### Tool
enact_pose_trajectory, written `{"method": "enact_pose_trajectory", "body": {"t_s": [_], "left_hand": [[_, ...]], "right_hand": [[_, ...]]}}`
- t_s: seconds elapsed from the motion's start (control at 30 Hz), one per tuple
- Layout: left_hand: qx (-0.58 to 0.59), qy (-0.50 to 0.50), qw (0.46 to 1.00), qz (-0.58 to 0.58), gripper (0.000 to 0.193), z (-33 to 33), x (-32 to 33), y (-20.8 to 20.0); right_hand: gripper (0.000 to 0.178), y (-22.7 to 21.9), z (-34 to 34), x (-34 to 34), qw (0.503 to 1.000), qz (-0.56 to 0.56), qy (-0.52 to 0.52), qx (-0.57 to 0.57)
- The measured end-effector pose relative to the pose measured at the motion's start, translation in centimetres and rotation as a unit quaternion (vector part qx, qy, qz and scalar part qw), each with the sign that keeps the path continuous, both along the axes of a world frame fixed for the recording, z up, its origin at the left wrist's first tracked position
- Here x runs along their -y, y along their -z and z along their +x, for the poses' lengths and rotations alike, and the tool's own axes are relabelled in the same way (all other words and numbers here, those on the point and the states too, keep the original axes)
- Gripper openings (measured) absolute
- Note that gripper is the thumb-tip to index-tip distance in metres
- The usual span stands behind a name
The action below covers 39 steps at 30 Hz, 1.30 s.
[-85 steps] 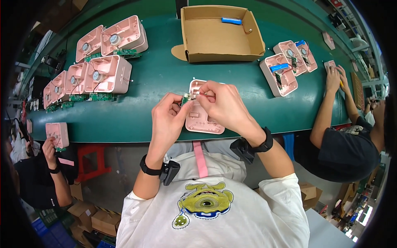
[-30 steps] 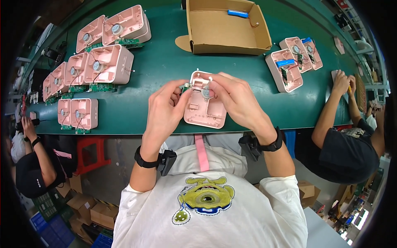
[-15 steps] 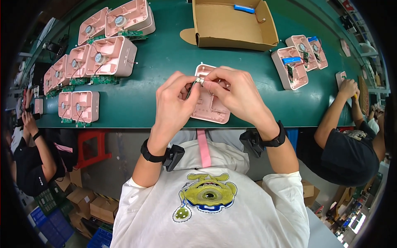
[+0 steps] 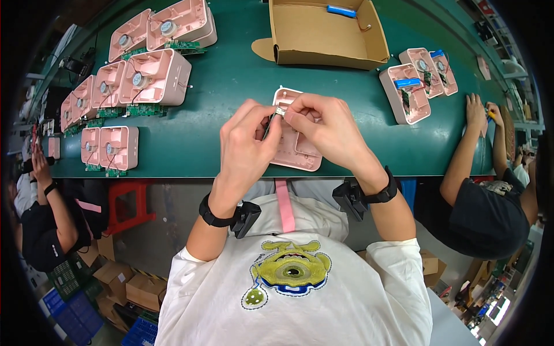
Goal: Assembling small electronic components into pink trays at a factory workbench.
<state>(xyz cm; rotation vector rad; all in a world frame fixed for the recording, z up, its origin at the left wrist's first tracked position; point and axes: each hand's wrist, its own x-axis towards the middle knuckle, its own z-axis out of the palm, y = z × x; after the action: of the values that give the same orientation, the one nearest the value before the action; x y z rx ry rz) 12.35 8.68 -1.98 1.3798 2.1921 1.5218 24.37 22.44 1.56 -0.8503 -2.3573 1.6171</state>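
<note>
Pinching a small silver part (image 4: 279, 111) between the fingertips of both hands, we work at the centre of the frame, just above a pink plastic housing (image 4: 294, 144) that lies flat on the green belt (image 4: 231, 75). Our left hand (image 4: 245, 147) comes up from the lower middle, thumb and forefinger closed together on the part from the left side; the other fingers curl loosely behind. Our right hand (image 4: 329, 130) meets it from the right, its thumb and forefinger likewise clamped on the same part, so the two sets of fingertips nearly touch. The part sits over the upper left corner of the housing; whether it rests on the housing or hangs just clear of it, we cannot tell. A dark wire seems to run down from the part under our left fingers.

Above, at the top centre, stands an open cardboard box (image 4: 323, 40) with a blue cylindrical cell (image 4: 341, 11) inside. At the upper left, pink housings with round fans (image 4: 153, 75) sit in rows. At the upper right, more open pink housings (image 4: 418, 81) lie beside a co-worker's forearm (image 4: 461, 150). Another person's arm (image 4: 49, 196) shows at the left edge. Black bands wrap both our wrists.
</note>
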Motion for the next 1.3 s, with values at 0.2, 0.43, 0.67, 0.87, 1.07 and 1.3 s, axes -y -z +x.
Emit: {"method": "enact_pose_trajectory", "body": {"t_s": [0.2,0.43,0.67,0.87,1.07,1.3], "left_hand": [[0.007,0.006,1.000,0.001,0.013,-0.2,0.0,0.1],[0.001,0.017,1.000,-0.026,0.016,-0.3,-0.1,-1.0],[-0.029,0.032,0.998,-0.050,0.019,-0.4,-0.7,-1.5],[-0.061,0.041,0.995,-0.065,0.018,-0.4,-1.1,-1.7],[-0.135,0.032,0.986,-0.088,0.017,0.5,-1.4,-1.8],[-0.144,0.067,0.982,-0.106,0.008,0.1,-1.4,-2.4]], "right_hand": [[0.010,0.7,0.3,0.4,0.993,0.079,0.021,-0.087],[0.009,2.3,0.3,1.0,0.918,0.359,0.038,-0.164],[0.012,2.4,0.4,1.6,0.870,0.461,0.016,-0.172],[0.013,2.6,0.5,1.6,0.864,0.477,0.011,-0.161],[0.015,2.9,0.3,1.6,0.855,0.493,-0.006,-0.161],[0.015,2.6,0.3,1.8,0.846,0.515,-0.036,-0.133]]}}
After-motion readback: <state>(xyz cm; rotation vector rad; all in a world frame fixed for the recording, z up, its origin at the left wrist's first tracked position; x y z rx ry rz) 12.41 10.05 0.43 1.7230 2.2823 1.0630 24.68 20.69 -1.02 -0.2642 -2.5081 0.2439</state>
